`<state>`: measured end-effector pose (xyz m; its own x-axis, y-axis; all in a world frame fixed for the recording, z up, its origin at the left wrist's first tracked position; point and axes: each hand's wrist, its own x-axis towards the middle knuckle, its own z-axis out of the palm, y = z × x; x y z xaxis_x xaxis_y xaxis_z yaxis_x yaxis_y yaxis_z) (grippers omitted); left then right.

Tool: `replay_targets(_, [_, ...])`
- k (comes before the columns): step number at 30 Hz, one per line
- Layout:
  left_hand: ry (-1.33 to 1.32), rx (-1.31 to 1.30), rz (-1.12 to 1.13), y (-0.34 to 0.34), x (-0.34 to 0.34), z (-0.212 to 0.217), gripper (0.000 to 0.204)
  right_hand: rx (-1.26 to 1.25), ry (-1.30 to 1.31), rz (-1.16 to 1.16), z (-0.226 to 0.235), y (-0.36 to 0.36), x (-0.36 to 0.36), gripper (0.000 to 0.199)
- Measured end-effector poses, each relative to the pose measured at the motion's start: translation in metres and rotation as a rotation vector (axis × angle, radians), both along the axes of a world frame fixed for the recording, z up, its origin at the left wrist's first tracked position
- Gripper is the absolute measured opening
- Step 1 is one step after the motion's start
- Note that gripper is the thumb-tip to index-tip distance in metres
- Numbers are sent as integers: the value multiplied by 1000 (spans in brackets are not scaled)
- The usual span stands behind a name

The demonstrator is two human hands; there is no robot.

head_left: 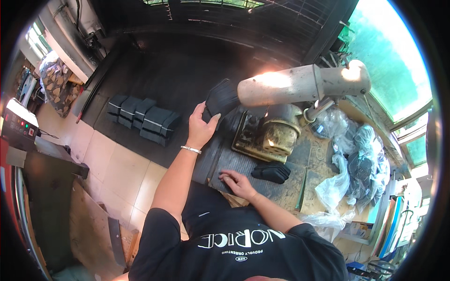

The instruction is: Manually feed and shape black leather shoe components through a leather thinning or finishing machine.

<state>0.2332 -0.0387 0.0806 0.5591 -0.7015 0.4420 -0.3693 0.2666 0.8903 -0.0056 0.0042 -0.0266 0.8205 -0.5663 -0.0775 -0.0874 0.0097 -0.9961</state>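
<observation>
Holds a fanned black stack (222, 98) in the left hand (201, 125), with grip closed on its near end, raised over the dark surface (157, 65) and just left of the grey lamp (286, 85). Has the right hand (239, 184) by the near edge, with fingers curled; cannot tell whether empty or pinching something small. Just beyond, to the right, a second black stack (271, 172), lying in front of the grimy machine (280, 133). Judging progress: looks partly done, with several pale-banded bundles (158, 122) lying in a row at left. Apparently left over: the held stack and the one by the machine, with no banding to make out on either.
</observation>
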Motion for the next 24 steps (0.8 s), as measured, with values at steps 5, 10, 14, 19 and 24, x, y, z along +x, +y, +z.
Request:
replay_targets(5, [-121, -20, 8, -23, -8, 18, 41, 27, 23, 12, 2, -3, -1, 30])
replay_targets(10, [-102, -66, -27, -29, -17, 33, 37, 47, -1, 25, 4, -6, -1, 30])
replay_targets(14, [-133, -80, -17, -27, -22, 40, 37, 6, 19, 28, 0, -8, -2, 29])
replay_targets(19, [-119, -80, -17, -20, -21, 39, 37, 20, 0, 19, -1, -7, 0, 29])
replay_targets(24, [-84, -100, -33, -9, -20, 41, 37, -26, 19, 25, -1, -7, -1, 28])
